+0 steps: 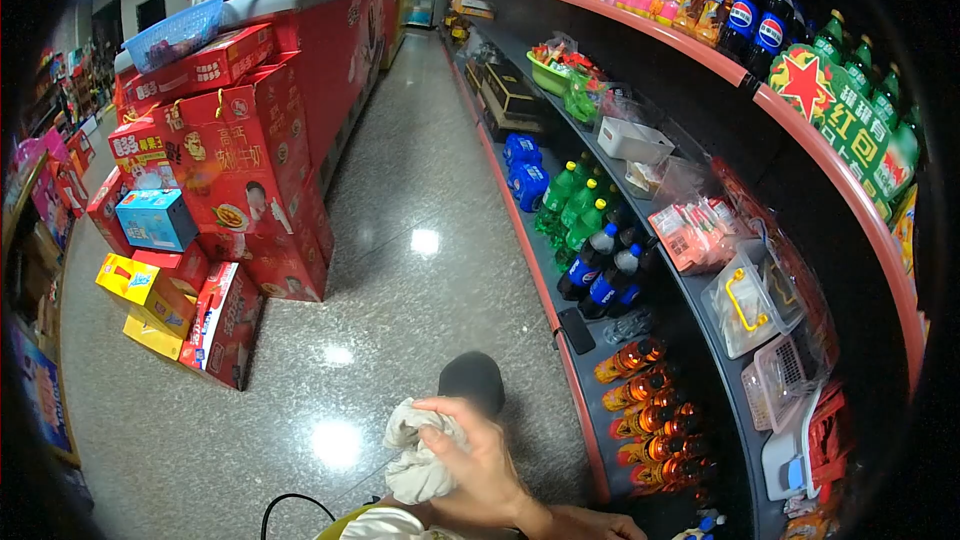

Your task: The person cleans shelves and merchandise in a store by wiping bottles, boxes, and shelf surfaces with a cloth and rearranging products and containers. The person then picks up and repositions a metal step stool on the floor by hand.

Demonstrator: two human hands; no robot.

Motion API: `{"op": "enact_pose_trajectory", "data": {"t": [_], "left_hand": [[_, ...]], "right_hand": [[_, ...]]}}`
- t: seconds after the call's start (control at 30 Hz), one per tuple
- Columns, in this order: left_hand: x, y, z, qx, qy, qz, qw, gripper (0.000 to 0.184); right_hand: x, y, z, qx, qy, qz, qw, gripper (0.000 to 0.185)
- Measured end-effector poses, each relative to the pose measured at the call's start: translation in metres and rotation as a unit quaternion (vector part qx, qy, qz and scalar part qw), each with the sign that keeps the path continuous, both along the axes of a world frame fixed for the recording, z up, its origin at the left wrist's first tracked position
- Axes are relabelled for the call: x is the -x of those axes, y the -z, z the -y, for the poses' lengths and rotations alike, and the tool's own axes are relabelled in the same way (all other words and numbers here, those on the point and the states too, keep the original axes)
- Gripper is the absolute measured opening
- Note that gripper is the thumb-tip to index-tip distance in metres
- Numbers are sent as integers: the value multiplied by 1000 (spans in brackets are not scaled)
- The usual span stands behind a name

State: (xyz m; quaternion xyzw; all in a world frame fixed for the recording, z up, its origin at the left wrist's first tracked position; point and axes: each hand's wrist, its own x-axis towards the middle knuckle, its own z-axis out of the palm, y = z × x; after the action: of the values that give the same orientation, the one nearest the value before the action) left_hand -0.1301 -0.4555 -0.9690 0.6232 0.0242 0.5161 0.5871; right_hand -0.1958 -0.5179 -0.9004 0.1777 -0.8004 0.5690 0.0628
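My right hand [478,460] is closed around a crumpled white cloth [420,465], held low above the floor at the bottom middle. Its thumb and a finger press into the folds. Beyond it shows a dark rounded shape [472,380], perhaps my knee or shoe. My left hand [612,526] is at the bottom edge, to the right of the other wrist and close to the lower shelf. Its fingers are partly cut off and dim, so their grip is unclear. Several bottles of orange-brown drink [640,390] lie on that shelf nearby.
Shelving on the right carries cola bottles [605,285], green soda bottles [580,210], a white plastic basket [745,305] and a green basket [548,72]. Stacked red cartons [250,180] stand left beside a red counter [335,50]. A grey aisle floor [400,190] runs between.
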Motion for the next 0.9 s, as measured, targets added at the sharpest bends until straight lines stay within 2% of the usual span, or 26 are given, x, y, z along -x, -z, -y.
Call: {"op": "enact_pose_trajectory", "data": {"t": [0.1,0.2,0.3,0.4,0.5,0.57,0.6,0.7,0.9], "left_hand": [[-4,-19,15,-56,-64,53,995,41],[2,-1,6,138,162,68,975,40],[4,6,-9,-36,-6,-37,999,38],[-14,44,-30,43,-13,-121,992,39],[-9,34,-25,55,3,-147,988,41],[0,-1,-6,37,-16,-58,998,41],[1,-12,0,27,-25,-13,999,42],[-15,16,-22,-11,-22,-60,998,42],[-3,35,-24,57,-53,-176,981,42]], "right_hand": [[0,3,1,50,14,52,997,30],[-1,0,1,68,22,56,996,29],[0,4,1,77,24,65,995,29],[-2,6,0,105,22,104,989,29],[-2,9,-1,67,20,72,995,29],[-3,10,-1,16,21,28,999,29],[-3,11,-1,25,21,46,998,30],[-3,14,1,56,23,85,995,31],[-4,16,1,107,49,109,987,28]]}}
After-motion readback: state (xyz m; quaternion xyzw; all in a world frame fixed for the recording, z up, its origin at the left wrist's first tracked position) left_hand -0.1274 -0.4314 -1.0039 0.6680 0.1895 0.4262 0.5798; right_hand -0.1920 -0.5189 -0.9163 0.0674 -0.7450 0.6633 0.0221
